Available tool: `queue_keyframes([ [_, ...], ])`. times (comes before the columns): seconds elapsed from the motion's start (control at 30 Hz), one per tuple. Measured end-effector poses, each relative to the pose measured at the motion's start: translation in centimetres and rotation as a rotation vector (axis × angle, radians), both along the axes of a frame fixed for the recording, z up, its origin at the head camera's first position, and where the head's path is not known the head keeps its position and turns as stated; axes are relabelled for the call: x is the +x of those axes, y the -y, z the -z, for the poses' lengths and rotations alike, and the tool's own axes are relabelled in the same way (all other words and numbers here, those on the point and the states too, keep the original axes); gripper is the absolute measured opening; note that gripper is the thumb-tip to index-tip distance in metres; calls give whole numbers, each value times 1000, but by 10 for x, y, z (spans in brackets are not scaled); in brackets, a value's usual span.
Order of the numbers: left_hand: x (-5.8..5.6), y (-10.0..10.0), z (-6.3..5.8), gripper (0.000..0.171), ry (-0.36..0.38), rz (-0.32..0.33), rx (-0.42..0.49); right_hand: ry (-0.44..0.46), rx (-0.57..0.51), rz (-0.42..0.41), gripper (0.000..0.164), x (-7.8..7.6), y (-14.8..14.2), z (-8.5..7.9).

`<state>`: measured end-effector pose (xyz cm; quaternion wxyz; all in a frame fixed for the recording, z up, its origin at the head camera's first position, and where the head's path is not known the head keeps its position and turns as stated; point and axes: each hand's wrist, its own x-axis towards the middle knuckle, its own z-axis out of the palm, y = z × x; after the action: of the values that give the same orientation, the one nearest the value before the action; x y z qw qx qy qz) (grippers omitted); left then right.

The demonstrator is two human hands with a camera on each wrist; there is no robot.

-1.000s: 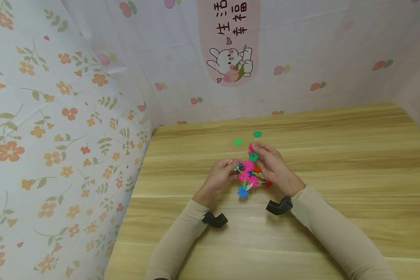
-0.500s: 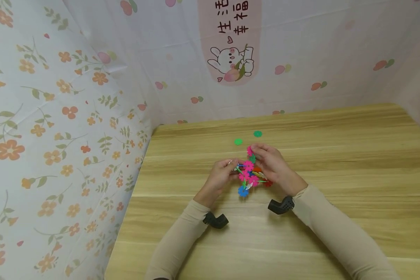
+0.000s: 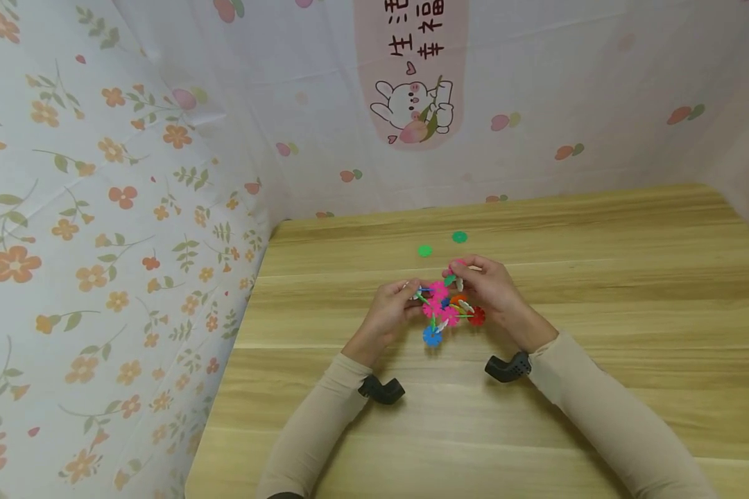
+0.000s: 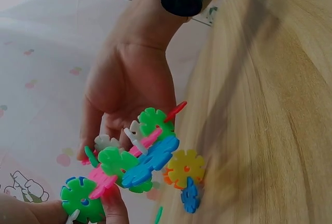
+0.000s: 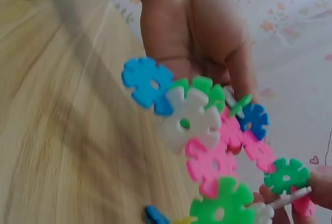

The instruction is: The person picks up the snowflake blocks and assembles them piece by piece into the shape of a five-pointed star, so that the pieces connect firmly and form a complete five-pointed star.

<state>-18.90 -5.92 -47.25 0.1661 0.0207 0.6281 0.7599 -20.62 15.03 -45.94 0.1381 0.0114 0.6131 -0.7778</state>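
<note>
My left hand [image 3: 390, 313] grips the left side of a cluster of interlocking plastic snowflake discs [image 3: 451, 316], in pink, blue, green, white, red and orange. Just above the cluster, my right hand [image 3: 489, 285] pinches a pink snowflake disc [image 3: 458, 265] between thumb and fingers. A green disc [image 3: 450, 280] and a white disc [image 3: 460, 284] go with it. In the left wrist view, the right hand [image 4: 129, 73] reaches in behind the cluster. The right wrist view has the left hand [image 5: 192, 27] behind a white disc [image 5: 194, 115], its fingertips partly hidden.
A light green disc [image 3: 425, 251] and a darker green disc [image 3: 460, 237] lie on the wooden table [image 3: 599, 277] beyond the hands. Printed cloth [image 3: 537, 83] hangs along the table's back and left side. Each wrist carries a black camera mount [image 3: 508, 366].
My right hand has turned the pink disc and its green disc, so that the white disc now shows. That hand has shifted slightly right. The left hand holds the cluster almost still, a little higher.
</note>
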Motion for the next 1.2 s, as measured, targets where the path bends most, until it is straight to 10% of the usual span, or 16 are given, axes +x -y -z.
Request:
queue_keyframes([
  [0.73, 4, -7, -6, 35, -44, -106, -6, -61, 155, 0, 22, -10, 0, 1],
  [1.2, 9, -11, -8, 34, -38, -62, 32, -92, 153, 11, 33, -11, -5, -5],
])
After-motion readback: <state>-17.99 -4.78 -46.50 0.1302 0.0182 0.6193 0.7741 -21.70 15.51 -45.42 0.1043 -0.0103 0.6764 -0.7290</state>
